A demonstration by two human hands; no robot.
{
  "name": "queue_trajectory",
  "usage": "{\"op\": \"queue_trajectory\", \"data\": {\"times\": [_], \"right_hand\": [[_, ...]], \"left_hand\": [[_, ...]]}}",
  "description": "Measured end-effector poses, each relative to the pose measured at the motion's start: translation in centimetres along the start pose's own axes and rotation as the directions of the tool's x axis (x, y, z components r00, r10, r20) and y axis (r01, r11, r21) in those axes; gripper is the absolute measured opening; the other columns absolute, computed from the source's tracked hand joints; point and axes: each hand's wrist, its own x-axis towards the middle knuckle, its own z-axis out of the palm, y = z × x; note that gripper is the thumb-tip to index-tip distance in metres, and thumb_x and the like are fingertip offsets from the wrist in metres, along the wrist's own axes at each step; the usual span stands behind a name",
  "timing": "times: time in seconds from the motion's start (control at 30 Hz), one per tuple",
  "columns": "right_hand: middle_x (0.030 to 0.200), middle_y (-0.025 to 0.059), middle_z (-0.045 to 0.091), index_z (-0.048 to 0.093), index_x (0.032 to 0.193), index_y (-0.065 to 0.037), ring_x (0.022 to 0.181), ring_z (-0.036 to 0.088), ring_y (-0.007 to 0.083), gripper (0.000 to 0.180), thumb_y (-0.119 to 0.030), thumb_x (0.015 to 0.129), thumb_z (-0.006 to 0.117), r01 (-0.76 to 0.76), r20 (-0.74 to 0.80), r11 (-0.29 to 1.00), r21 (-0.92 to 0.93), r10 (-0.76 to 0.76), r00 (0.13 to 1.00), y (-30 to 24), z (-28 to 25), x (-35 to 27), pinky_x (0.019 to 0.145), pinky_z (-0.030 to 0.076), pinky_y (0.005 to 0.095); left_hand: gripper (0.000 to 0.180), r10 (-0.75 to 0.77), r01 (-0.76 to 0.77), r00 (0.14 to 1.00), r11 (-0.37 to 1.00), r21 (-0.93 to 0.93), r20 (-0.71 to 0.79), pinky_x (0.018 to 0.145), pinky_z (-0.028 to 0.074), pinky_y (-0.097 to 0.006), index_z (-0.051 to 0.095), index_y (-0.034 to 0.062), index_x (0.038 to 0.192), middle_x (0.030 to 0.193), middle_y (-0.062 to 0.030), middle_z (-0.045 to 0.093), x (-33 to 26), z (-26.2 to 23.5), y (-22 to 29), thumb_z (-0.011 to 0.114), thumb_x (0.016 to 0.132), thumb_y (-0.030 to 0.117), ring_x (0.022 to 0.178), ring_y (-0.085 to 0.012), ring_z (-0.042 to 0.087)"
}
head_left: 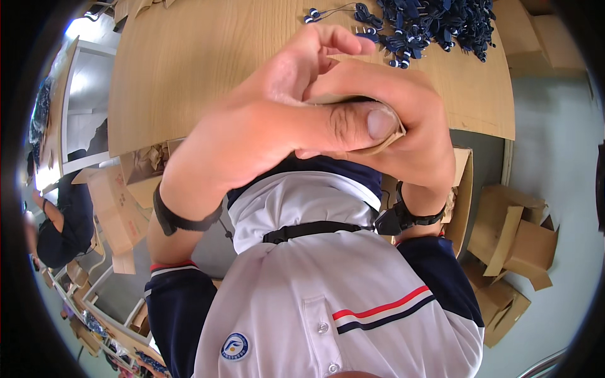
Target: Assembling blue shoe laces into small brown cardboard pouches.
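Observation:
Close in front of me, my left hand [290,101] and my right hand [409,113] meet over the wooden table's near edge. Between them is a small, folded or curved piece of brown paper or thin card [392,142], mostly hidden by my fingers. My left thumb presses along it near its open edge, while the other left fingers curl loosely above. My right hand wraps round it from the far side, its fingers bent. Beyond my hands, a pile of dark blue wired earphones [435,28] lies at the table's far right.
The light wooden table [183,75] spreads ahead. Open cardboard boxes [513,239] stand on the floor at right, with another box [116,201] at left. Below the table's near edge sits a carton [463,189]. Another person [66,220] is at far left.

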Motion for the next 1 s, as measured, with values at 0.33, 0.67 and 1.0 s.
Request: {"op": "queue_trajectory", "data": {"times": [0.33,0.67,1.0], "right_hand": [[0.101,0.0043,0.063,0.053,0.122,0.001,0.081,0.058,0.0095,0.034,-0.021,0.095,0.053,-0.166,-0.287,0.867,0.469,0.327,0.900,-0.8,2.3,-0.7,0.063,0.044,0.0227],[0.113,0.0063,0.055,0.042,0.131,-0.001,0.100,0.053,0.0125,0.034,-0.011,0.099,0.046,-0.024,-0.478,0.891,0.453,0.265,0.837,-1.2,3.7,0.3,0.087,0.044,0.0270],[0.070,-0.0012,0.060,0.065,0.108,0.004,0.053,0.048,0.0018,0.019,-0.002,0.090,0.065,-0.518,-0.300,0.816,0.257,0.577,0.760,-2.3,-0.8,-1.1,0.045,0.035,0.0181]], "left_hand": [[0.068,0.765,-0.698,0.422,-0.069,0.713,0.487,0.093,0.048,-0.041,0.051,0.0027,0.121,0.120,-0.0209,0.063,2.5,-3.2,-0.9,0.086,0.062,0.004,0.105,-0.0370,0.061],[0.041,0.834,-0.401,0.436,-0.156,0.903,0.338,0.088,0.051,-0.041,0.052,0.0050,0.099,0.123,-0.0180,0.063,2.2,0.2,-2.0,0.076,0.066,0.001,0.108,-0.0371,0.062],[0.047,0.600,-0.577,0.752,0.400,0.712,0.272,0.079,0.057,-0.036,0.046,0.0048,0.125,0.129,-0.0143,0.060,0.5,-2.7,-2.2,0.066,0.082,0.005,0.111,-0.0317,0.063]]}}
